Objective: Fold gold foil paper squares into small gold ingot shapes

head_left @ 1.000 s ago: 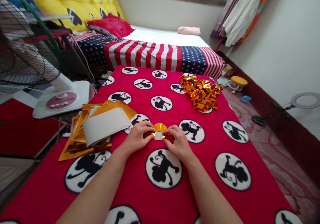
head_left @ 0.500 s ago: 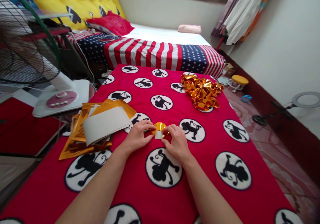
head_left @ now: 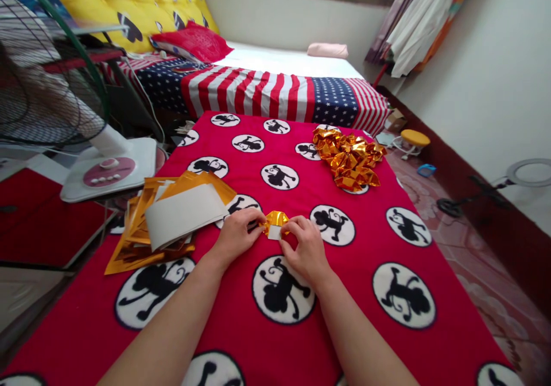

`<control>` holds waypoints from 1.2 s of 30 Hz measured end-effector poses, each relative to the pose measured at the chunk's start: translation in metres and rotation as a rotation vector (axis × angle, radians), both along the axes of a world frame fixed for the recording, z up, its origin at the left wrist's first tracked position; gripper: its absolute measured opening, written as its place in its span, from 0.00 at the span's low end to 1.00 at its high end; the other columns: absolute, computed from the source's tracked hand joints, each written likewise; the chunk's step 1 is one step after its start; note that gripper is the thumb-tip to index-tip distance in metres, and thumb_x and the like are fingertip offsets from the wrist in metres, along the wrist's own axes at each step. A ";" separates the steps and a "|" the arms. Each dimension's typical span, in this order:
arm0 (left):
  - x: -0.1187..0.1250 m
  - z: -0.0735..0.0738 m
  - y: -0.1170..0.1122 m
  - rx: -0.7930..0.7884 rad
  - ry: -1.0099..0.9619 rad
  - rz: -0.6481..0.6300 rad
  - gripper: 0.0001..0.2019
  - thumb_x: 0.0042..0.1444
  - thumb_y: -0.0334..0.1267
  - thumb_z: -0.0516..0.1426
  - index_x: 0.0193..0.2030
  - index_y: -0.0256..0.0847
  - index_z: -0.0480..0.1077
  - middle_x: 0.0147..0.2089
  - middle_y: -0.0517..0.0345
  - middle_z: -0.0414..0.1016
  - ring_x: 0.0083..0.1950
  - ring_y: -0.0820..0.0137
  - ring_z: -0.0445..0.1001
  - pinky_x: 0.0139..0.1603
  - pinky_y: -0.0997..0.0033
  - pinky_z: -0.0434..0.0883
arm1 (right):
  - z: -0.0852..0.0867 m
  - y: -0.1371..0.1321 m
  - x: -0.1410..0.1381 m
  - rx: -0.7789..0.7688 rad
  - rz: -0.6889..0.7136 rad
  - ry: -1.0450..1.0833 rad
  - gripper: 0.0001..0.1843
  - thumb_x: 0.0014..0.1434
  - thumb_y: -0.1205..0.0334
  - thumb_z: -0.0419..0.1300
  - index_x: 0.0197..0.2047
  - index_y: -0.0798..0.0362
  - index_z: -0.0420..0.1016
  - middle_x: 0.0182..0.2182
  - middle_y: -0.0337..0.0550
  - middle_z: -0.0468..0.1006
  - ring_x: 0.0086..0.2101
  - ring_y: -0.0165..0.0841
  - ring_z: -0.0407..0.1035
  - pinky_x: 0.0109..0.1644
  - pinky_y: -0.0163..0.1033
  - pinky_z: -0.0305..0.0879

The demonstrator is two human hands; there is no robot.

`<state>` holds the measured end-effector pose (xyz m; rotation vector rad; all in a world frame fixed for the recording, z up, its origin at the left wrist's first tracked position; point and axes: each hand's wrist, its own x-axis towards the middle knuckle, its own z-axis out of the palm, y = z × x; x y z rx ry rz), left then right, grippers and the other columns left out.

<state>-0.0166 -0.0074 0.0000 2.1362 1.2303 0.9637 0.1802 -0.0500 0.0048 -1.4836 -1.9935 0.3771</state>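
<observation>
Between my two hands is a small folded piece of gold foil paper (head_left: 276,218), with a whitish square of its back showing toward me. My left hand (head_left: 239,229) pinches its left edge between thumb and fingers. At the right edge, the fingers of my right hand (head_left: 305,241) are closed on the same paper. Left of my hands lies a stack of gold foil sheets (head_left: 129,242), with pale grey-white sheets (head_left: 185,213) on top. Folded gold foil pieces (head_left: 348,156) are heaped toward the far right of the red cloth (head_left: 344,317).
The cloth has round black-and-white monkey prints. On the left stands a fan (head_left: 107,150) with a white base. A bed (head_left: 253,93) with a flag-patterned cover is beyond the far edge. A yellow stool (head_left: 415,138) and a ring light (head_left: 531,172) stand on the right.
My left fingers have shifted slightly at the paper's left edge, and the thumb is drawn closer in. The whole view has moved a little; the paper stays between both hands.
</observation>
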 end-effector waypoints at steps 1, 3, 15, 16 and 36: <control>0.000 0.000 0.000 0.020 0.000 -0.019 0.05 0.54 0.29 0.58 0.34 0.42 0.74 0.39 0.57 0.78 0.42 0.68 0.76 0.46 0.67 0.72 | 0.000 0.000 0.000 0.006 0.000 0.000 0.05 0.54 0.67 0.62 0.36 0.50 0.73 0.39 0.43 0.72 0.42 0.38 0.65 0.49 0.45 0.59; 0.000 -0.001 0.000 0.044 -0.002 -0.045 0.06 0.55 0.29 0.57 0.33 0.42 0.76 0.40 0.56 0.78 0.43 0.68 0.76 0.47 0.67 0.72 | -0.001 0.000 0.000 0.019 0.003 -0.005 0.04 0.55 0.66 0.62 0.35 0.50 0.73 0.39 0.43 0.72 0.41 0.38 0.65 0.48 0.44 0.60; -0.007 0.000 0.000 0.045 0.028 -0.116 0.10 0.50 0.28 0.60 0.39 0.43 0.77 0.45 0.56 0.78 0.48 0.67 0.75 0.53 0.65 0.72 | -0.005 0.002 0.001 0.066 -0.013 0.084 0.04 0.60 0.65 0.58 0.35 0.49 0.75 0.38 0.42 0.74 0.40 0.36 0.69 0.48 0.42 0.62; -0.006 0.000 0.000 0.050 0.034 -0.107 0.09 0.51 0.29 0.60 0.39 0.43 0.77 0.45 0.56 0.78 0.47 0.67 0.75 0.53 0.65 0.72 | -0.005 0.002 0.001 0.062 -0.018 0.106 0.04 0.61 0.65 0.58 0.36 0.49 0.75 0.38 0.42 0.75 0.40 0.36 0.69 0.48 0.42 0.62; -0.002 -0.002 0.001 0.148 0.095 -0.046 0.08 0.55 0.30 0.59 0.37 0.45 0.79 0.42 0.58 0.81 0.43 0.68 0.77 0.48 0.66 0.73 | -0.020 0.008 0.009 0.060 -0.050 0.097 0.10 0.61 0.66 0.59 0.44 0.49 0.79 0.36 0.44 0.71 0.38 0.36 0.67 0.44 0.42 0.66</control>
